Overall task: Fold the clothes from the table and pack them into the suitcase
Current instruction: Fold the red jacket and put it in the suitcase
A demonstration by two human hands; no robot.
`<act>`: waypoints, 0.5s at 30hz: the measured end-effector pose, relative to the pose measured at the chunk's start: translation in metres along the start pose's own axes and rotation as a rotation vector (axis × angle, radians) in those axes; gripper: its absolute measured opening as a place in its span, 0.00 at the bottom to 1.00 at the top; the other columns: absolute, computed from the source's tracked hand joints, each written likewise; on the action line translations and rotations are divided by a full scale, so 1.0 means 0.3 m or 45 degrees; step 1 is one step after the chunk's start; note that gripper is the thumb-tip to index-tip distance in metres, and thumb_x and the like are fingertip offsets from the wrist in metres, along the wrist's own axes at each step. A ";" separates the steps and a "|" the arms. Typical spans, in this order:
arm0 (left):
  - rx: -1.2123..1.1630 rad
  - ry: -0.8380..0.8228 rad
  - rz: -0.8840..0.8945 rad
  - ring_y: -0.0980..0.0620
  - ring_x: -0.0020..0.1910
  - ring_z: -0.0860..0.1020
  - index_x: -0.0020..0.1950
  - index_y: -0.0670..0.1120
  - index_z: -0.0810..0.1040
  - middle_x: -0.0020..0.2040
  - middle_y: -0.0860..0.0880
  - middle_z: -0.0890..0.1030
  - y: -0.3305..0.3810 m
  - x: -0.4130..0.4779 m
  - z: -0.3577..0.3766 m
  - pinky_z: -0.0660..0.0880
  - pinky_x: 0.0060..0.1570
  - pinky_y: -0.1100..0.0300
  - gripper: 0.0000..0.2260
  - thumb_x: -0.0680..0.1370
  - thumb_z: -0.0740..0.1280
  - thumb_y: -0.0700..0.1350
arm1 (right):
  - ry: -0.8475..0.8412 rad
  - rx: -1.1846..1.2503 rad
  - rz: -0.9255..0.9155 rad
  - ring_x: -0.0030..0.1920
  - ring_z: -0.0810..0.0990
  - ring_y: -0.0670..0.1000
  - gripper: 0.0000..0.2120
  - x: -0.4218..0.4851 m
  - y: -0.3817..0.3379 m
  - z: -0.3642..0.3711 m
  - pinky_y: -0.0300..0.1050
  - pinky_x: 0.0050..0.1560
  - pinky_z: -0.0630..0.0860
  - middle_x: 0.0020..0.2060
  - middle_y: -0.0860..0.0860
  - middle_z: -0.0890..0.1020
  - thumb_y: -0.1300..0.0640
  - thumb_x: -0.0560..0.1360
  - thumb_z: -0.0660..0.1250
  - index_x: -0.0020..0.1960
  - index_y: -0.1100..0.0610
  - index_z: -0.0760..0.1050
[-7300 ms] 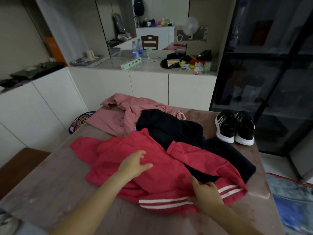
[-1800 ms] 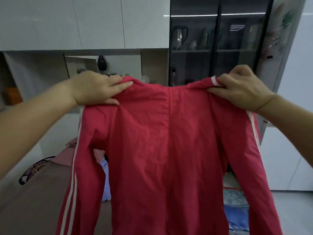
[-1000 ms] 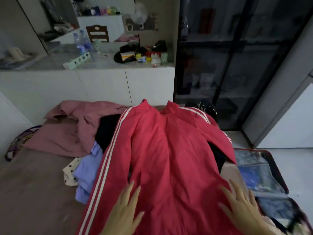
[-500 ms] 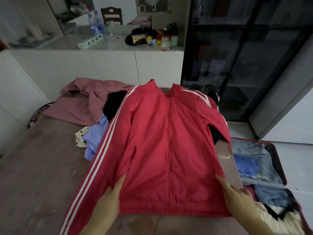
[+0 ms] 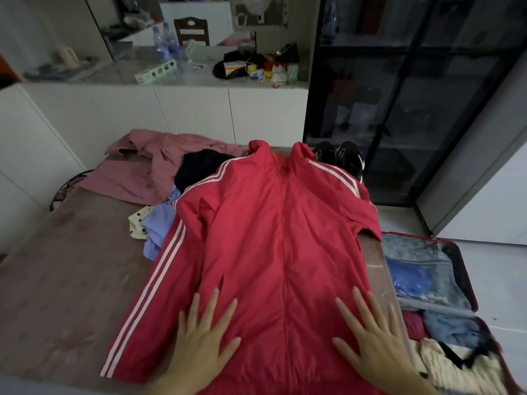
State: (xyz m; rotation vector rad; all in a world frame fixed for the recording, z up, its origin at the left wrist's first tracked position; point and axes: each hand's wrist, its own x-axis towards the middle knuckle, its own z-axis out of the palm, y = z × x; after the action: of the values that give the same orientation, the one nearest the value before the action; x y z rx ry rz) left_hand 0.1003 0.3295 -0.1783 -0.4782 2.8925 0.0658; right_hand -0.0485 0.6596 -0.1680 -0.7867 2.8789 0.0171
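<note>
Presses red jacket [image 5: 271, 252] flat with left hand [image 5: 199, 346] and right hand [image 5: 373, 343], fingers splayed wide; may crease over heaped clothes [image 5: 159, 178] beneath.

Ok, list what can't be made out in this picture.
Head view only:
Red jacket: hem cut off by the bottom edge.
Black garment: mostly buried under the jacket, type unclear.
Shoes: partly hidden behind the jacket's shoulder.
Suitcase: near contents blurred, corner cut off by the frame.
</note>
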 end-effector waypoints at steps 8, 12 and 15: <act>-0.042 0.174 0.101 0.43 0.67 0.71 0.73 0.57 0.65 0.73 0.49 0.66 -0.122 0.066 0.026 0.68 0.62 0.42 0.27 0.78 0.46 0.66 | -0.031 0.073 -0.013 0.76 0.41 0.47 0.33 0.038 0.000 0.085 0.54 0.73 0.42 0.74 0.47 0.60 0.26 0.71 0.46 0.72 0.38 0.60; -0.261 0.305 -0.546 0.35 0.61 0.74 0.69 0.40 0.69 0.66 0.37 0.72 -0.350 0.115 -0.017 0.73 0.57 0.42 0.29 0.75 0.61 0.57 | -0.091 0.199 0.141 0.73 0.60 0.54 0.32 0.109 -0.022 0.041 0.50 0.72 0.40 0.67 0.54 0.73 0.27 0.73 0.42 0.74 0.36 0.51; -0.456 0.135 -0.815 0.36 0.52 0.78 0.63 0.39 0.71 0.55 0.37 0.79 -0.450 0.096 0.012 0.75 0.51 0.46 0.22 0.74 0.68 0.49 | -0.103 0.230 0.219 0.64 0.75 0.58 0.31 0.153 -0.056 0.030 0.55 0.68 0.50 0.64 0.55 0.77 0.29 0.74 0.41 0.73 0.40 0.58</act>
State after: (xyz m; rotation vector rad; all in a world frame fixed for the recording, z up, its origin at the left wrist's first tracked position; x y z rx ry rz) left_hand 0.1179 0.1928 -0.1893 -1.4767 2.6756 0.4680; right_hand -0.0775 0.6223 -0.1833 -0.4937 2.8123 -0.1838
